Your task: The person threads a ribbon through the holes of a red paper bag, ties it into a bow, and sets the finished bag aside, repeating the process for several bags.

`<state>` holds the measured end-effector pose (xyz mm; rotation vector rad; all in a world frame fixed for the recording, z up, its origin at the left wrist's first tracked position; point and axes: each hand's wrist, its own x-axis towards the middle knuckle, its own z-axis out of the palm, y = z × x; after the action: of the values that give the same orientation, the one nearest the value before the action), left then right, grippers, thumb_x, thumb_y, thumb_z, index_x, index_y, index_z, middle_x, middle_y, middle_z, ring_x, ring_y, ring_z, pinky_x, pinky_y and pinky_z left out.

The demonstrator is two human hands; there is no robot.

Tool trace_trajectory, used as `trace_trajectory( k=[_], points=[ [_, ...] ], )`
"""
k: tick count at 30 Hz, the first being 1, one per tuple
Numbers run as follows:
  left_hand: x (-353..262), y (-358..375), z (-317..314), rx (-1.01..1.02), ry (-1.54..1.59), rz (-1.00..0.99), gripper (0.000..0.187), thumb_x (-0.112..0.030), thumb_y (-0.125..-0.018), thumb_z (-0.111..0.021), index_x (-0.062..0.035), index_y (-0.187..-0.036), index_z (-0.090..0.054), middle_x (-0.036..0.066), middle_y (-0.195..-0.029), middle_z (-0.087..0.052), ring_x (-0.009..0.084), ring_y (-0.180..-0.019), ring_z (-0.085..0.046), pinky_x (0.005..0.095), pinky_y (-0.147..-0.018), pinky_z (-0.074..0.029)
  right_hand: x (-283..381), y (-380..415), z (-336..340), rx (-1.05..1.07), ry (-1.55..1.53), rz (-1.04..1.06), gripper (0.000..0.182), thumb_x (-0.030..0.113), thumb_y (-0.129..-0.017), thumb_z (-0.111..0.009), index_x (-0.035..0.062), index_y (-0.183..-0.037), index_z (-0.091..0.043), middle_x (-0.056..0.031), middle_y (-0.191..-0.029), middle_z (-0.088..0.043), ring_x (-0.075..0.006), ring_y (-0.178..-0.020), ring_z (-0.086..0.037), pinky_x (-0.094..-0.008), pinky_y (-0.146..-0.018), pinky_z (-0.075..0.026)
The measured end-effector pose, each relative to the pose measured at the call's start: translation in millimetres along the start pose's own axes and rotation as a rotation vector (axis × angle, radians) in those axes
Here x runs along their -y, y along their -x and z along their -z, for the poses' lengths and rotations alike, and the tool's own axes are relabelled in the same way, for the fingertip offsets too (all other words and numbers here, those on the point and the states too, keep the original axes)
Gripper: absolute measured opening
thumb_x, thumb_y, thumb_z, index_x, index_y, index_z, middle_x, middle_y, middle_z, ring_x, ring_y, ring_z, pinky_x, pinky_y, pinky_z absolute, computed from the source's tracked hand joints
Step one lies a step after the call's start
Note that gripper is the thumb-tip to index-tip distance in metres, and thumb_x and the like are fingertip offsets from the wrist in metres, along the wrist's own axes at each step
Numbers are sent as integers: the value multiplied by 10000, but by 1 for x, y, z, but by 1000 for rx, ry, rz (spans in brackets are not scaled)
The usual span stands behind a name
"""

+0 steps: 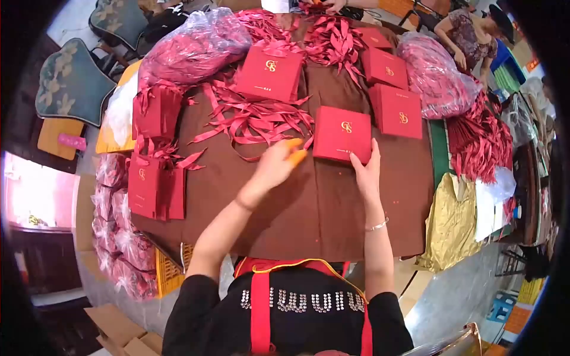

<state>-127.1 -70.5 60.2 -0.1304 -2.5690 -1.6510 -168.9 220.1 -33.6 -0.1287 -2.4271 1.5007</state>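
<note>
My right hand (pixel 367 169) grips the lower right corner of a red paper gift bag (pixel 342 132) with gold lettering, its thumb on the front face. My left hand (pixel 278 165) wears orange finger covers on two fingers, which are apart with nothing seen between them. Just beyond those fingertips, the end of a red ribbon shows beside the bag's left edge. A loose heap of red ribbons (pixel 261 118) lies past my left hand. Behind the heap is a stack of similar red bags (pixel 270 74).
More red bags stand at the left (pixel 145 187) and lie in stacks at the right (pixel 399 113) on the brown cloth (pixel 273 225). Plastic sacks of red ribbon (pixel 199 44) flank the table. A gold bag (pixel 452 219) hangs at the right edge. Other people work across the table and at upper right.
</note>
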Motion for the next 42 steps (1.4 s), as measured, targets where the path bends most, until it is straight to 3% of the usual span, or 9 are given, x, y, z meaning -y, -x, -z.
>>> trace_trajectory(
  k=[5,12,15,18,27,31,37,39,42],
  points=[
    [27,-51,-103,54,-484,-126,398,-327,-836,-597,-27,-1098,-598,148,-951,-581,338,-900,-550,422,-761,-450,33,13,14,135,-111,-57,664,88,-829,-630,-48,-1376,-278,-190,-1351,-406,-240,-1239,-416,-341,-1036,-334],
    [14,-17,-113,-117,-184,-194,402,-163,-775,-682,-14,-1097,-494,158,-1062,-536,294,-994,-526,376,-832,-421,58,55,31,66,-72,-14,697,105,-825,-647,40,-1400,-258,-180,-1299,-392,-273,-1210,-400,-382,-1010,-348],
    [0,28,-70,199,111,118,334,-141,-809,-659,-27,-1084,-509,123,-845,-609,184,-824,-611,325,-727,-471,68,90,48,24,-395,-273,785,19,-808,-651,72,-1421,-164,-109,-1193,-400,-205,-1137,-437,-322,-940,-401],
    [35,65,-51,465,-104,-119,207,-226,-820,-658,-42,-906,-624,113,-827,-627,248,-783,-620,350,-690,-485,46,122,44,146,-441,-292,784,-39,-808,-619,74,-1418,-140,-93,-1152,-425,-190,-1071,-484,-295,-890,-434],
    [108,-21,34,-436,-558,17,419,-165,-811,-618,-61,-1204,-517,179,-946,-623,325,-833,-616,391,-722,-476,51,170,21,355,-190,-266,719,26,-802,-655,74,-1390,-244,-129,-1077,-539,-166,-917,-567,-290,-772,-485],
    [113,-28,46,-255,-526,129,490,-49,-786,-590,-51,-1263,-477,133,-815,-653,267,-759,-638,346,-686,-490,65,157,39,317,409,-83,516,222,-812,-669,51,-1258,-474,-71,-850,-578,-163,-628,-554,-299,-575,-469],
    [80,30,97,2,-418,36,400,60,-772,-525,-13,-1164,-563,97,-940,-637,156,-850,-601,287,-740,-485,57,127,42,216,513,205,418,191,-803,-668,34,-1168,-541,-127,-1033,-584,-295,-945,-551,-373,-791,-449],
    [85,56,107,405,-413,93,403,61,-757,-529,-8,-1152,-567,130,-970,-634,198,-887,-612,299,-765,-486,60,120,28,270,509,248,414,182,-795,-671,33,-1161,-545,-126,-1050,-583,-303,-975,-540,-383,-826,-433],
    [63,81,104,435,-702,84,405,4,-754,-561,-38,-1157,-564,172,-956,-618,332,-892,-594,371,-769,-486,63,113,4,338,524,365,406,208,-780,-680,43,-1133,-568,-101,-1081,-568,-279,-1028,-508,-394,-882,-378]
  ],
)
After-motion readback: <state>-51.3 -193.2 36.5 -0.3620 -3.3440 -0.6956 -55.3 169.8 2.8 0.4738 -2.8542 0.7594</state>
